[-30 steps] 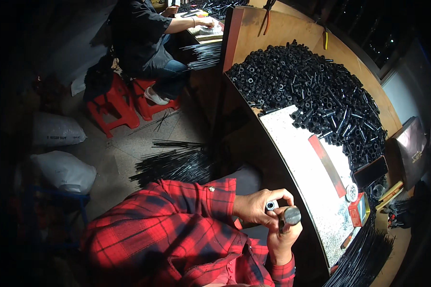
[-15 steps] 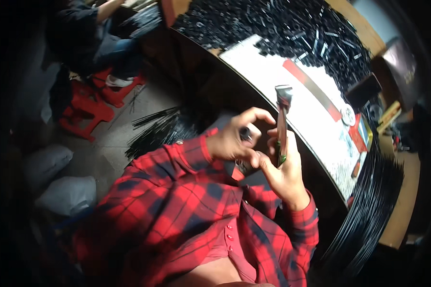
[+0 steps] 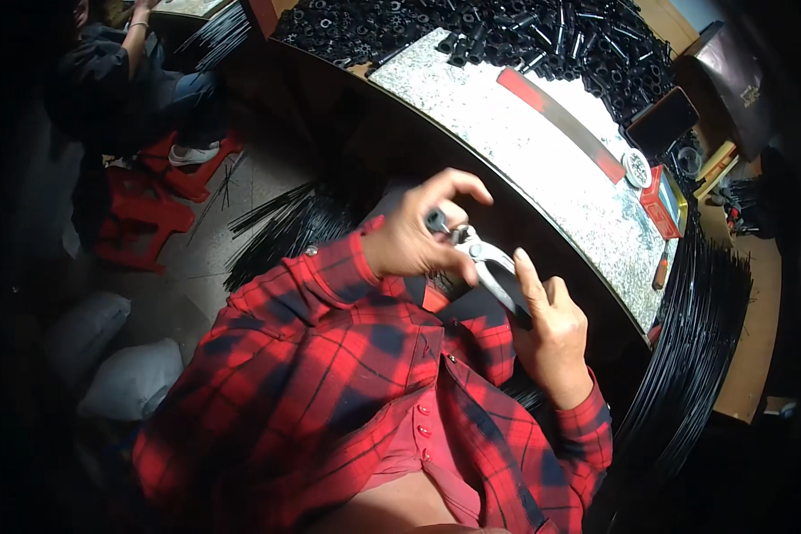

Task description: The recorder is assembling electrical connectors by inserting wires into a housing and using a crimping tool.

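Observation:
My left hand (image 3: 416,233) is raised over my lap, thumb and fingers curled round a short black tube-shaped piece (image 3: 435,221). My right hand (image 3: 554,336) grips a pair of silver pliers (image 3: 500,274), its index finger stretched along the handle. The pliers' head points left, beside the black piece and close to my left thumb. A small ring-like bit shows near their tip, but whether the jaws touch the piece is unclear. The curved table edge lies just beyond both hands.
A speckled white tabletop (image 3: 472,116) bears a heap of black tubular parts (image 3: 587,44), a red-and-grey strip (image 3: 561,125), a phone (image 3: 663,122), a white roll (image 3: 635,167) and a red box (image 3: 660,203). Black rods (image 3: 685,356) bundle at right. Red stools (image 3: 147,218) and a seated person are at left.
The pliers have swung from pointing upward to pointing left, toward the piece in my left hand. The view has shifted, so the table and stools appear moved.

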{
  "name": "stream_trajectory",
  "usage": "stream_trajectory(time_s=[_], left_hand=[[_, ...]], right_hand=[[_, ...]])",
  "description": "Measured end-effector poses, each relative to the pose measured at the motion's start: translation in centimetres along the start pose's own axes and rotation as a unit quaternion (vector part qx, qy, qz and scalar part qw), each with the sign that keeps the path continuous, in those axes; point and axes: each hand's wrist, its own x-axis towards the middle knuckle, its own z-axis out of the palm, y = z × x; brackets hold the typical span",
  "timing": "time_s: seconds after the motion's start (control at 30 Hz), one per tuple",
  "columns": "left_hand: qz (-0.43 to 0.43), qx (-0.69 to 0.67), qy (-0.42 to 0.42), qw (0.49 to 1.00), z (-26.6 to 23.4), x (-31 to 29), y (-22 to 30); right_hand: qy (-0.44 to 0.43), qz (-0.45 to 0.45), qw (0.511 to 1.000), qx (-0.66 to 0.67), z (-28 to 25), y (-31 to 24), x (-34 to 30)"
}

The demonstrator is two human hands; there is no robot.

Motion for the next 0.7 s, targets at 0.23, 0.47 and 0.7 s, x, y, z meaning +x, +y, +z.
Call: stream_trajectory(time_s=[0.23, 0.47, 0.7], left_hand=[[0.027, 0.043, 0.021, 0.998, 0.3, 0.0, -0.2], [0.044, 0.083, 0.025, 0.995, 1.0, 0.0, -0.3], [0.051, 0.090, 0.024, 0.994, 1.7, 0.0, -0.5]], right_hand=[[0.050, -0.054, 0.994, -0.083, 0.8, 0.2, 0.4], [0.086, -0.054, 0.984, -0.149, 1.0, 0.4, 0.2], [0.089, -0.060, 0.973, -0.203, 0.6, 1.0, -0.3]])
